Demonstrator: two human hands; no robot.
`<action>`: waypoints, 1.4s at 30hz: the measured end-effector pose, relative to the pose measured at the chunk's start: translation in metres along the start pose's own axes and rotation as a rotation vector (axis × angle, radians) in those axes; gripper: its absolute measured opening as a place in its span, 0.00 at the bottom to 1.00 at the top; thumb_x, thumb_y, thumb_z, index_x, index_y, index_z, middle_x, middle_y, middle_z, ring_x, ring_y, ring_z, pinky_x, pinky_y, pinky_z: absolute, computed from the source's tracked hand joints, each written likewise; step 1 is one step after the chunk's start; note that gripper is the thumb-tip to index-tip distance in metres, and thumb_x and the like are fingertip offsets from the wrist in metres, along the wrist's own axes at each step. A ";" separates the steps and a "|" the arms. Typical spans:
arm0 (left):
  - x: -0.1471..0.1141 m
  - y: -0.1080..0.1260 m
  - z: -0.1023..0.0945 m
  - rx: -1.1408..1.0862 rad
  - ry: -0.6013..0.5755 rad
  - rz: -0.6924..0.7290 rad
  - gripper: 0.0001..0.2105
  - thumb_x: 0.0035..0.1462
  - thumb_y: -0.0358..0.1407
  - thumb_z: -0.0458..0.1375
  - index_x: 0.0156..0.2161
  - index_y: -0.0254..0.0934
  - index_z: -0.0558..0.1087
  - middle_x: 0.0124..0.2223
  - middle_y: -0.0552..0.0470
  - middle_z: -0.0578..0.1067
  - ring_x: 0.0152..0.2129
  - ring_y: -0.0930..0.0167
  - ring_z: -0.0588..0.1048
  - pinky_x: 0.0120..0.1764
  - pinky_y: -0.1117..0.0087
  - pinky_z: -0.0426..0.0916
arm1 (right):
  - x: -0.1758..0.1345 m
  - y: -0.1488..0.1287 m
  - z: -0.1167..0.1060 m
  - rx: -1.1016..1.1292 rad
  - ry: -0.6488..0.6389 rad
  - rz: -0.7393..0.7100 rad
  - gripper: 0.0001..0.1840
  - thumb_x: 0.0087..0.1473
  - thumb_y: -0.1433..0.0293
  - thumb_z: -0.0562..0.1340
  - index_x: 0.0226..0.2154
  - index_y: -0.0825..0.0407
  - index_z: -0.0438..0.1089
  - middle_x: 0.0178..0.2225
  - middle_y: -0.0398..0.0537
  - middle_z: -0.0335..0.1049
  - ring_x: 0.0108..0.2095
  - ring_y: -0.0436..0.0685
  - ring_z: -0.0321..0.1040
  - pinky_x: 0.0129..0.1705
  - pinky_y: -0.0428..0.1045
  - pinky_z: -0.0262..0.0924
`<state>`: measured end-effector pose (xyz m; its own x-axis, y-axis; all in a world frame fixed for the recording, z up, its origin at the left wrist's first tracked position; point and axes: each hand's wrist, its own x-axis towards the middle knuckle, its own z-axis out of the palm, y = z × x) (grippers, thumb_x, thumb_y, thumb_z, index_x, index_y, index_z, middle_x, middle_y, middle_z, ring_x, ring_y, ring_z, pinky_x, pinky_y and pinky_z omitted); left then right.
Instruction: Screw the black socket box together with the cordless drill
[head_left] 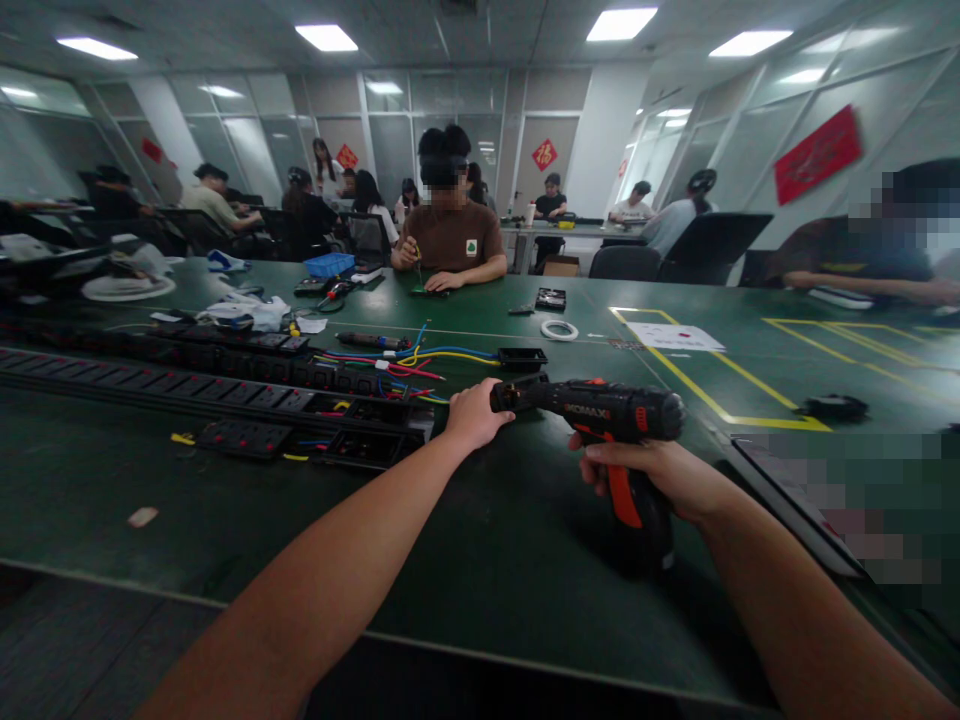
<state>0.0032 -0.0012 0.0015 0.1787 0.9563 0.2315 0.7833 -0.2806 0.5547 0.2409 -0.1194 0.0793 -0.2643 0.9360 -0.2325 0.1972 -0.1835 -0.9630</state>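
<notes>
A black-and-orange cordless drill (622, 412) is gripped by its handle in my right hand (645, 468), its nose pointing left. My left hand (480, 412) is closed around a small black plastic housing (531, 388), and the drill's tip reaches this part. Whether the bit touches a screw I cannot make out. Just beyond lies another black housing (523, 358) with blue, yellow and red wires (420, 358) running left from it. Long black power strips (187, 385) with rows of sockets stretch out to the left of my left hand.
A loose black socket block (244, 438) lies in front of the strips. Farther back are a white tape roll (559, 330), a blue bin (330, 265) and crumpled plastic bags (251, 310). Yellow tape lines (675, 370) mark the table at right. A person (450, 235) works across the table.
</notes>
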 end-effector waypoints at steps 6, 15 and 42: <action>0.000 -0.001 0.000 -0.029 0.017 0.009 0.26 0.55 0.44 0.71 0.58 0.46 0.72 0.56 0.49 0.80 0.54 0.58 0.77 0.57 0.58 0.66 | 0.001 0.000 0.005 -0.039 0.025 -0.020 0.22 0.42 0.57 0.76 0.37 0.52 0.78 0.28 0.46 0.77 0.27 0.57 0.72 0.31 0.51 0.65; -0.002 0.001 -0.003 -0.063 0.020 -0.018 0.26 0.52 0.43 0.73 0.55 0.45 0.73 0.54 0.49 0.81 0.52 0.59 0.78 0.55 0.59 0.68 | 0.007 0.006 0.001 -0.066 0.075 -0.100 0.18 0.42 0.59 0.75 0.33 0.52 0.79 0.30 0.46 0.76 0.30 0.57 0.70 0.36 0.52 0.64; 0.000 0.001 -0.001 0.014 -0.005 0.014 0.28 0.56 0.47 0.70 0.60 0.46 0.71 0.57 0.47 0.79 0.56 0.58 0.76 0.57 0.58 0.65 | 0.005 0.003 0.004 -0.043 0.109 -0.085 0.15 0.41 0.61 0.73 0.31 0.52 0.77 0.27 0.45 0.74 0.27 0.56 0.69 0.32 0.52 0.63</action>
<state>0.0031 -0.0016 0.0023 0.1928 0.9525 0.2357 0.7891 -0.2933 0.5397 0.2361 -0.1167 0.0748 -0.1781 0.9752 -0.1317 0.2192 -0.0911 -0.9714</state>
